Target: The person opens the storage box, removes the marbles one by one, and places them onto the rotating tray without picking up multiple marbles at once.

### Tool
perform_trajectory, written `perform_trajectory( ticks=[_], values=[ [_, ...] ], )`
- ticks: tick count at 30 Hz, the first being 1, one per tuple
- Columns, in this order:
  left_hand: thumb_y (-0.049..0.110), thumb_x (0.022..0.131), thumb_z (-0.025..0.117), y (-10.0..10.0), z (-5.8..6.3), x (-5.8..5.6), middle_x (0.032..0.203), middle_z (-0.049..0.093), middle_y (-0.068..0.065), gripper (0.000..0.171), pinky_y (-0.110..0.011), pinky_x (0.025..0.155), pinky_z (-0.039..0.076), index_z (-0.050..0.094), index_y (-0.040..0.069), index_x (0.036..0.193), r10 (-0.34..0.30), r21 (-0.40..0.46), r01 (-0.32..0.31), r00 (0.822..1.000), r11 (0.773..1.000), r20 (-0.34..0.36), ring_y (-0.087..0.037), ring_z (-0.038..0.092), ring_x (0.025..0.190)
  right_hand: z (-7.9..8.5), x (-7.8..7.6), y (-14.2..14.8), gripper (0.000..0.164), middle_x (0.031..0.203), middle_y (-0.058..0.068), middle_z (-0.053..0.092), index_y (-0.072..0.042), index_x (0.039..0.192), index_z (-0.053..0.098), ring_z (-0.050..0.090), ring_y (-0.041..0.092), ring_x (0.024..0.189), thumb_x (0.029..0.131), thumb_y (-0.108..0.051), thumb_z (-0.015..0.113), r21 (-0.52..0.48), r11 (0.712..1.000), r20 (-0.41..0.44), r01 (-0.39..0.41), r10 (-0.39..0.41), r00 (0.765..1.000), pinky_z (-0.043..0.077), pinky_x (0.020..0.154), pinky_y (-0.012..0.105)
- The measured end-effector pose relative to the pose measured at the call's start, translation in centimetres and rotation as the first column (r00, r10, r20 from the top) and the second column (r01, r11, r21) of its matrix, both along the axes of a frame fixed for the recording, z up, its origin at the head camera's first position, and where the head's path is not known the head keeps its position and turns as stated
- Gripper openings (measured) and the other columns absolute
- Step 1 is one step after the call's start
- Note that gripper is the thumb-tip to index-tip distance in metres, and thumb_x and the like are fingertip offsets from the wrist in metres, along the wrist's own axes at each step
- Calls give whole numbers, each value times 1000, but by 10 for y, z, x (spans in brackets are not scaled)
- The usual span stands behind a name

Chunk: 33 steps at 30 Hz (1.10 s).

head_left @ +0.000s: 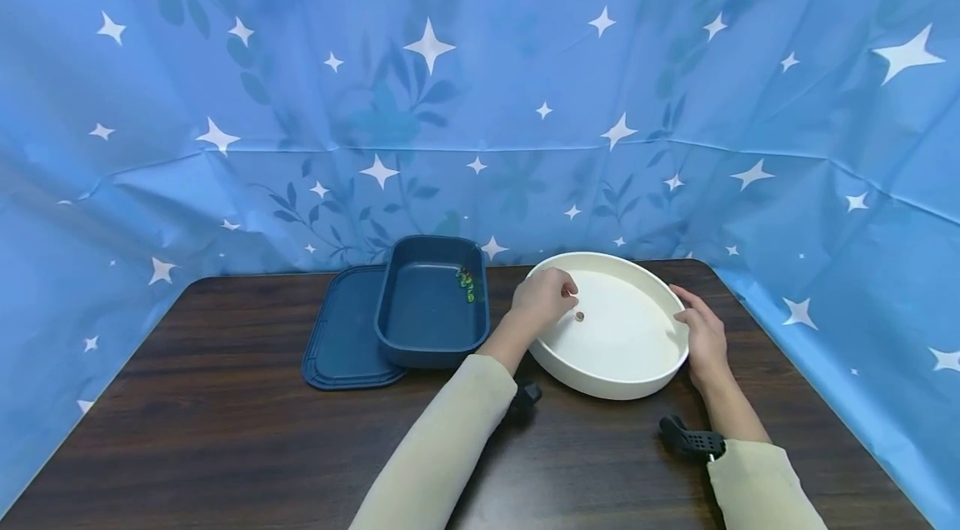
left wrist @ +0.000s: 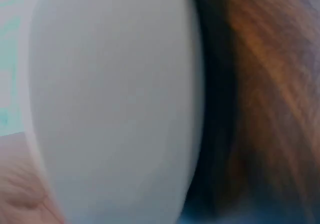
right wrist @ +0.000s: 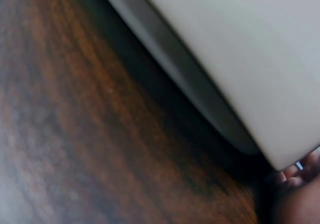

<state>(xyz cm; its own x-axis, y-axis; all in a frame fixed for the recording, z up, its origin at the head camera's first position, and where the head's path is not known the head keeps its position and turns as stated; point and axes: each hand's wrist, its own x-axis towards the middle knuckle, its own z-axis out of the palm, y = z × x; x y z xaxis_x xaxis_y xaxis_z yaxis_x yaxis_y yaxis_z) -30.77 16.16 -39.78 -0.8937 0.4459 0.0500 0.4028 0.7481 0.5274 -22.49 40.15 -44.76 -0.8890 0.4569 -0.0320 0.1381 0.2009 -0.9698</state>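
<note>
A round white dish [head_left: 622, 330] with a raised wall sits on the right part of the table. My left hand [head_left: 542, 298] reaches over its left rim, finger and thumb bent, with a small gap between their tips. Just below those fingertips, a tiny brown piece [head_left: 580, 317] lies on the dish floor. At the dish's right side my right hand [head_left: 703, 330] grips the rim, thumb over the edge and fingers along the outside. In the right wrist view, its fingers [right wrist: 295, 176] show at the edge of the dish.
Left of the dish stands a dark blue rectangular container [head_left: 431, 355] with small green and brown pieces [head_left: 468, 287] inside. A flat blue lid [head_left: 337, 347] lies partly under it. Behind the dark wooden table [head_left: 225, 430] hangs a blue star-patterned cloth [head_left: 480, 97].
</note>
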Motion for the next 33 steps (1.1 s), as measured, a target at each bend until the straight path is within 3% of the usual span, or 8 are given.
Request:
perform_trajectory(
  ticks=[6,13,18,25,33],
  values=[
    [24,99,66,-28,13,-1,108,75,2,20,-31,83,56,75,18,115,27,151,-26,1000,988,-1,-15,69,100,-1,0,0,59,167,11,29,-15,157,38,40,35,146,99,-12,29,0,1000,8,4,-4,1000,42,79,4],
    [22,100,64,-60,27,-5,114,75,-1,21,-33,88,57,74,17,118,62,198,-62,998,978,10,-18,69,109,-3,-2,0,59,167,12,29,-16,157,38,41,35,145,99,-13,29,-1,1000,15,0,0,1000,42,79,5],
    [21,99,65,-85,27,-9,114,75,-2,18,-37,89,57,75,16,114,103,214,-105,994,971,23,-20,67,111,-3,-1,0,59,166,14,29,-17,157,38,42,35,144,99,-13,29,20,1000,29,-7,7,1000,43,78,5],
    [16,100,62,-117,29,-17,108,74,-4,17,-37,76,55,77,15,108,224,224,-224,974,948,27,-21,67,93,0,-2,2,58,167,13,29,-18,157,39,42,35,143,100,-15,29,46,999,26,-13,11,1000,42,79,5],
    [10,100,62,-134,15,-23,104,73,-9,17,-35,79,55,76,7,109,191,242,-220,972,945,138,-22,65,90,1,-1,3,58,167,11,27,-16,158,36,40,35,146,100,-15,29,43,999,47,-13,11,999,42,78,5]
  ],
)
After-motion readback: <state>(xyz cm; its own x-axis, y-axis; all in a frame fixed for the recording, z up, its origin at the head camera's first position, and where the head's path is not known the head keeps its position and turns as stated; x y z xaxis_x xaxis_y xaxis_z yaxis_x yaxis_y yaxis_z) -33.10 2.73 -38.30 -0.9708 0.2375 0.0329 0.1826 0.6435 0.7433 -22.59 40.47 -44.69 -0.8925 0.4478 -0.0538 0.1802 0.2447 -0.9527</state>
